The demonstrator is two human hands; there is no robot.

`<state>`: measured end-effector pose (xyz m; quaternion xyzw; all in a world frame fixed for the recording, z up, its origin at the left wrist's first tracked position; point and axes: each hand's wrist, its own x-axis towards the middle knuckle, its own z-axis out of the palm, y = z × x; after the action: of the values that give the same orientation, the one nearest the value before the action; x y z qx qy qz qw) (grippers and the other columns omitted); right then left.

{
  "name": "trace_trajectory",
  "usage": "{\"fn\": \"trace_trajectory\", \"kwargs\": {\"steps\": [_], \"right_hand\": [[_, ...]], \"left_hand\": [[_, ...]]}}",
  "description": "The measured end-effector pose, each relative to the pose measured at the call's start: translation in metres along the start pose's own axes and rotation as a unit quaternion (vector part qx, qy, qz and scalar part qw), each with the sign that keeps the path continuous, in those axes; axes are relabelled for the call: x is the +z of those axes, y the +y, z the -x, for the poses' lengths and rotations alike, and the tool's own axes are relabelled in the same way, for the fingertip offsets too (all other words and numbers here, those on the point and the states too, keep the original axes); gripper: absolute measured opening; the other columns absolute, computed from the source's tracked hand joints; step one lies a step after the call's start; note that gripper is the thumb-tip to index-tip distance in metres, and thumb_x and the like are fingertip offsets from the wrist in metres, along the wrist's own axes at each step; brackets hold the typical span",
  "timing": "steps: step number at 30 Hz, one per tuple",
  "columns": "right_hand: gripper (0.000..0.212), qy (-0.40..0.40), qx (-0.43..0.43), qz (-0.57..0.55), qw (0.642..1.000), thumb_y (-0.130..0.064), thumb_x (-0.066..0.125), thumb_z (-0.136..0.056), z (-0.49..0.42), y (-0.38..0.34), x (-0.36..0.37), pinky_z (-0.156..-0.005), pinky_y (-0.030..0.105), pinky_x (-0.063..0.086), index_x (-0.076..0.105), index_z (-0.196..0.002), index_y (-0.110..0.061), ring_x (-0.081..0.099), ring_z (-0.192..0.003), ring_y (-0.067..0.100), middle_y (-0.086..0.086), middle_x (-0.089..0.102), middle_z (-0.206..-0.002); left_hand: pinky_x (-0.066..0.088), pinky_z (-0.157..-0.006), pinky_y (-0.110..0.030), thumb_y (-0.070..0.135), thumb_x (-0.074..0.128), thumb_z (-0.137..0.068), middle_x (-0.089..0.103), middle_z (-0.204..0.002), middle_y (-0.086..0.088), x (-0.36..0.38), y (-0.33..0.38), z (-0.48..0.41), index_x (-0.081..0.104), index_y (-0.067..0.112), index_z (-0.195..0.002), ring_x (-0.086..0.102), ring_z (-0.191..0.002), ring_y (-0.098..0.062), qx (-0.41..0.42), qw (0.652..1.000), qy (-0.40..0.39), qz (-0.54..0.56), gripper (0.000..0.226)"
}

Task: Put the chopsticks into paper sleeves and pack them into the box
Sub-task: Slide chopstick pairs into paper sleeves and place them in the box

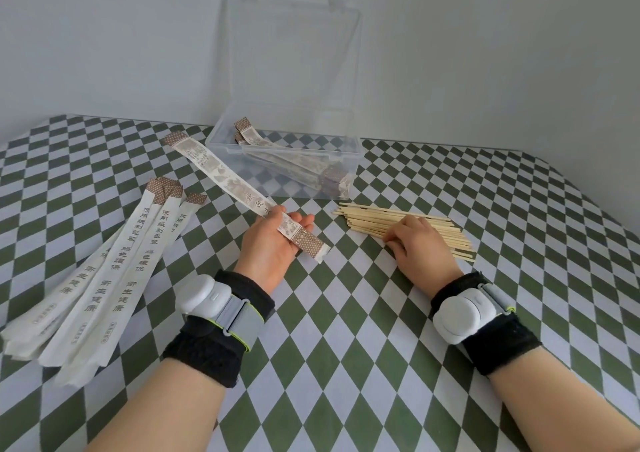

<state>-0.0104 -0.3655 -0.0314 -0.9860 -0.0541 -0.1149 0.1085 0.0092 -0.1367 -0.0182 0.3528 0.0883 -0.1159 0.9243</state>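
Chopsticks [367, 217] lie in a loose bundle on the checked table [346, 330], under and just beyond the right hand [420, 243]. Its fingers bend down onto the near sticks, but I cannot tell whether any are pinched yet. They look light, stiff, smooth and apt to roll, so a pair is probably best taken near one end and kept parallel. Beside it, the left hand [270, 247] grips a paper sleeve [225, 174] close to its patterned near end. The rest slants up and away, thin, floppy and easy to crease, so its mouth likely needs support. Left of that hand, spare sleeves [104, 271] fan out on the table. Beyond both hands the clear box [225, 148] stands open, already holding filled sleeves [298, 167].
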Motion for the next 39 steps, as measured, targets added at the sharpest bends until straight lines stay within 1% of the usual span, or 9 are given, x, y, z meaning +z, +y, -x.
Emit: {"fn": "trace_trajectory", "kwargs": {"steps": [6, 10, 14, 17, 23, 28, 31, 36, 39], "right_hand": [[0.019, -0.061, 0.014, 0.051, 0.997, -0.022, 0.047, -0.093, -0.011, -0.01, -0.018, -0.088, 0.032, 0.045, 0.056, -0.109, -0.016, 0.052, -0.098, 0.02, 0.003, 0.06, -0.109], [0.021, -0.08, 0.032, 0.09, 0.992, -0.027, 0.046, -0.094, -0.016, -0.013, -0.018, -0.088, 0.032, 0.045, 0.054, -0.109, -0.014, 0.049, -0.097, 0.019, 0.005, 0.056, -0.108], [0.02, -0.097, 0.032, 0.109, 0.989, -0.027, 0.045, -0.094, -0.018, -0.015, -0.02, -0.088, 0.033, 0.044, 0.056, -0.106, -0.015, 0.046, -0.099, 0.02, 0.005, 0.054, -0.108], [0.021, -0.141, 0.03, 0.124, 0.982, -0.028, 0.045, -0.094, -0.021, -0.02, -0.026, -0.089, 0.033, 0.043, 0.056, -0.106, -0.015, 0.045, -0.101, 0.02, 0.005, 0.052, -0.109], [0.025, -0.211, 0.053, 0.085, 0.972, -0.032, 0.048, -0.093, -0.019, -0.035, -0.028, -0.086, 0.031, 0.048, 0.058, -0.105, -0.013, 0.053, -0.09, 0.018, 0.004, 0.059, -0.101], [0.024, -0.191, 0.057, 0.057, 0.978, -0.028, 0.046, -0.095, -0.014, -0.043, -0.017, -0.079, 0.029, 0.046, 0.051, -0.109, -0.01, 0.052, -0.087, 0.018, 0.006, 0.057, -0.101], [0.02, -0.179, 0.05, 0.057, 0.981, -0.02, 0.044, -0.095, -0.009, -0.045, -0.013, -0.077, 0.029, 0.047, 0.052, -0.108, -0.008, 0.051, -0.085, 0.019, 0.008, 0.057, -0.101], [0.016, 0.004, -0.012, 0.001, 1.0, -0.018, 0.034, -0.098, 0.011, -0.058, -0.003, -0.065, 0.028, 0.031, 0.048, -0.102, -0.012, 0.042, -0.075, 0.018, 0.004, 0.055, -0.094], [0.021, 0.014, -0.078, -0.055, 0.995, -0.019, 0.033, -0.098, 0.021, -0.064, 0.005, -0.06, 0.033, 0.04, 0.051, -0.107, -0.012, 0.048, -0.075, 0.02, 0.004, 0.057, -0.094]], "left_hand": [[0.05, -0.077, -0.036, 0.017, 0.035, -0.102, 0.046, -0.09, -0.009, 0.002, 0.002, 0.001, 0.044, 0.012, -0.099, 0.06, -0.089, -0.025, -0.002, 0.999, 0.025, 0.026, 0.01], [0.05, -0.078, -0.036, 0.017, 0.035, -0.102, 0.046, -0.09, -0.009, 0.001, 0.002, 0.002, 0.044, 0.012, -0.098, 0.061, -0.087, -0.024, 0.001, 0.999, 0.025, 0.024, 0.011], [0.051, -0.079, -0.036, 0.015, 0.035, -0.101, 0.046, -0.09, -0.01, 0.001, 0.002, 0.002, 0.041, 0.012, -0.108, 0.061, -0.088, -0.024, -0.001, 0.999, 0.023, 0.024, 0.01], [0.05, -0.08, -0.037, 0.013, 0.035, -0.101, 0.046, -0.09, -0.01, 0.001, 0.002, 0.002, 0.042, 0.012, -0.105, 0.06, -0.089, -0.024, -0.004, 0.999, 0.026, 0.028, 0.008], [0.05, -0.082, -0.038, 0.012, 0.035, -0.101, 0.045, -0.089, -0.009, -0.001, 0.002, 0.0, 0.043, 0.014, -0.101, 0.06, -0.089, -0.025, 0.002, 0.999, 0.043, 0.033, 0.007], [0.05, -0.076, -0.037, 0.01, 0.036, -0.1, 0.046, -0.086, -0.009, -0.005, 0.002, -0.004, 0.039, 0.011, -0.111, 0.061, -0.088, -0.025, 0.017, 0.998, 0.04, 0.033, 0.012], [0.049, -0.076, -0.037, 0.009, 0.036, -0.1, 0.047, -0.084, -0.008, -0.006, 0.002, -0.004, 0.041, 0.01, -0.104, 0.061, -0.087, -0.026, 0.026, 0.998, 0.041, 0.032, 0.007], [0.049, -0.084, -0.039, 0.011, 0.035, -0.1, 0.046, -0.082, -0.008, -0.008, 0.003, -0.005, 0.043, 0.01, -0.095, 0.06, -0.085, -0.025, 0.037, 0.997, 0.056, 0.034, 0.009], [0.049, -0.083, -0.039, 0.012, 0.036, -0.1, 0.047, -0.08, -0.007, -0.009, 0.003, -0.006, 0.044, 0.009, -0.093, 0.06, -0.085, -0.025, 0.039, 0.997, 0.061, 0.035, 0.011]]}}
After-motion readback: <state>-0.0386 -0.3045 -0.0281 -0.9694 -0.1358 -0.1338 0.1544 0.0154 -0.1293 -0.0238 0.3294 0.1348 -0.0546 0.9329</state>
